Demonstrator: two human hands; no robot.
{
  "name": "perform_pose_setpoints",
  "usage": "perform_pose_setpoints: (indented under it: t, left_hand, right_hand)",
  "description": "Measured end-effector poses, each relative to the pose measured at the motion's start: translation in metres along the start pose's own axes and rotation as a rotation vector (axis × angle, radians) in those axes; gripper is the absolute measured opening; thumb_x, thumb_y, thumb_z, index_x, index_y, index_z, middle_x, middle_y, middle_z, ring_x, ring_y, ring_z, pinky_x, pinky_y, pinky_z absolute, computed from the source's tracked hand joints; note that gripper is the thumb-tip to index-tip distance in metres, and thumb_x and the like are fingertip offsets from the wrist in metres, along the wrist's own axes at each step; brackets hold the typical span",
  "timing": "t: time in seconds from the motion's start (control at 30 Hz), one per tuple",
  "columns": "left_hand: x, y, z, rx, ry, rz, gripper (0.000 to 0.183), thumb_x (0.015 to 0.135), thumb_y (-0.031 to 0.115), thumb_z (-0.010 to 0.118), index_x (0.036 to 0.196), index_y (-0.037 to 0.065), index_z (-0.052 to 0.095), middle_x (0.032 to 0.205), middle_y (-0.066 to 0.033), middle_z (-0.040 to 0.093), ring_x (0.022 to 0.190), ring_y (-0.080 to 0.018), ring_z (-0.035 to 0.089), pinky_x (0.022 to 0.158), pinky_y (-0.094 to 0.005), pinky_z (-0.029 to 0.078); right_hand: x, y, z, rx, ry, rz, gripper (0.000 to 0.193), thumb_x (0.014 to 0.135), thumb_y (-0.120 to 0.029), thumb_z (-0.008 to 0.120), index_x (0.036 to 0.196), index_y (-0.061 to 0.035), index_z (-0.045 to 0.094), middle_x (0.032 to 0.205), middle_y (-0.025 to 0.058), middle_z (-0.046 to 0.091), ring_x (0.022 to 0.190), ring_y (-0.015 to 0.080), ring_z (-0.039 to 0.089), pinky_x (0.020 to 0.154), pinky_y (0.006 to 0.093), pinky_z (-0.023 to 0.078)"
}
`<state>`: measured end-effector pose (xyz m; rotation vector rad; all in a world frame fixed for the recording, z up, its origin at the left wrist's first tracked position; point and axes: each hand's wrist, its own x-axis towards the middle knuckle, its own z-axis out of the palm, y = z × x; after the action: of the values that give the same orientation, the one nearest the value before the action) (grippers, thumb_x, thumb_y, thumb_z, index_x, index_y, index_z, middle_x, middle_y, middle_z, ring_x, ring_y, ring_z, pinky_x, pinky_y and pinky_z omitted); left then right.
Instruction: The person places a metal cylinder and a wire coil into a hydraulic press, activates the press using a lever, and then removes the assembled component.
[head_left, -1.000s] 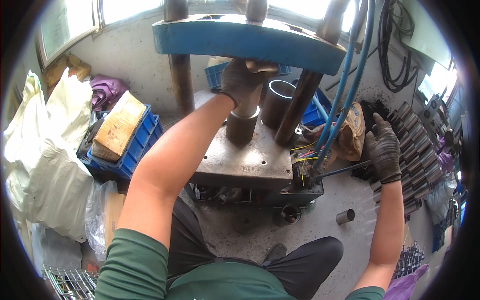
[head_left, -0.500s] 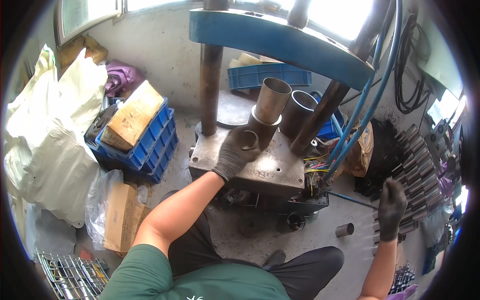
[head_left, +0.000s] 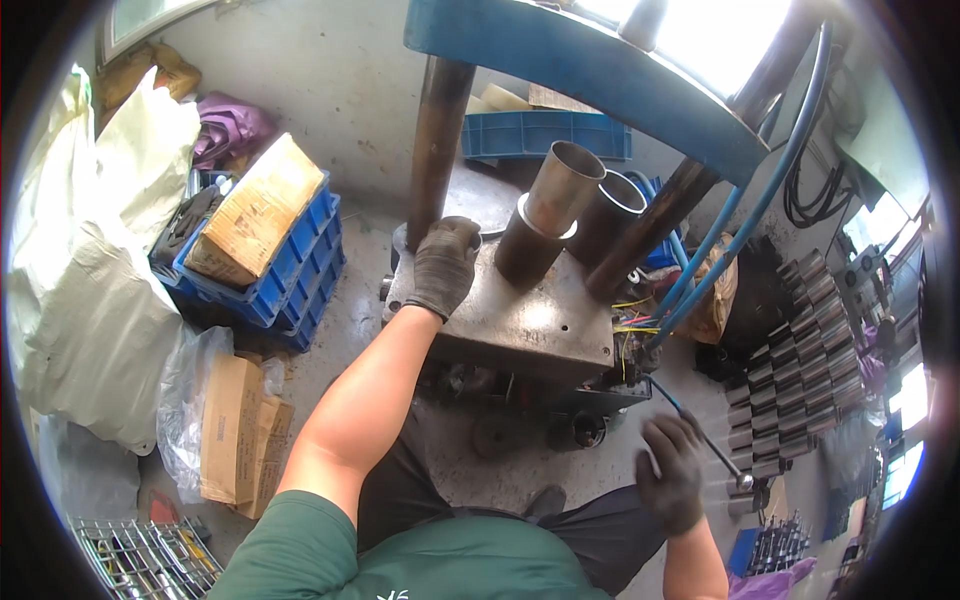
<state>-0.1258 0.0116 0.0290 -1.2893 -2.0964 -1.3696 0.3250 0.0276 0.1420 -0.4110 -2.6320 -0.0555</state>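
Observation:
My left hand (head_left: 447, 268), in a dark grey glove, is on the press's metal table (head_left: 520, 335), close beside the left column (head_left: 440, 150). Its fingers are curled, and whatever they hold is hidden behind the glove. To its right a metal tube (head_left: 566, 187) stands upright in a pale ring on a dark cylinder (head_left: 527, 255). Behind that is a second, wider dark cylinder (head_left: 607, 215). My right hand (head_left: 672, 470), gloved too, is low over the floor by my knee, fingers apart, slightly blurred. A lever (head_left: 712, 440) with a ball end lies to its right, apart from it.
The blue press crossbeam (head_left: 590, 75) spans overhead, with blue hoses (head_left: 765, 220) at the right. Stacked metal tubes (head_left: 800, 360) fill the right side. Blue crates (head_left: 310, 260), a cardboard box (head_left: 232, 430) and a large pale sack (head_left: 90, 330) stand left.
My left hand moved left to the column; the ring seen in its fingers is now out of sight. My right hand came down and left. The lever swung downward.

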Motion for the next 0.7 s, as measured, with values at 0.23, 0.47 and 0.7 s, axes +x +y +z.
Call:
perform_pose_setpoints:
  t: [0.23,0.47,0.7]
  left_hand:
    - [0.001,-0.004,0.004,-0.004,0.037,0.041,0.023,0.086,0.004,0.074,0.108,0.011,0.071,0.112,-0.016,0.07,0.109,-0.0396,0.065,0.097,-0.0497,0.053]
    - [0.006,0.002,-0.018,-0.122,0.072,0.054,0.023,0.088,0.007,0.074,0.111,0.007,0.072,0.115,-0.0174,0.071,0.111,-0.0392,0.067,0.098,-0.0483,0.054]
    - [0.008,0.007,-0.029,-0.255,0.076,0.043,0.024,0.09,0.005,0.073,0.113,0.006,0.071,0.109,-0.0178,0.069,0.101,-0.0333,0.07,0.086,-0.0429,0.06]
  right_hand:
    - [0.1,0.079,0.19,0.175,-0.084,0.095,0.064,0.101,-0.039,0.067,0.146,0.0046,0.054,0.152,0.0296,0.053,0.143,0.0475,0.048,0.123,0.0529,0.035]
    - [0.162,0.101,0.278,0.132,-0.291,0.234,0.082,0.103,-0.058,0.054,0.155,0.0047,0.046,0.164,0.029,0.041,0.156,0.0443,0.032,0.127,0.0523,0.027]
    - [0.168,0.028,0.284,0.058,-0.292,0.065,0.096,0.1,-0.069,0.05,0.153,0.0121,0.044,0.164,0.0377,0.033,0.157,0.0499,0.026,0.129,0.0554,0.022]
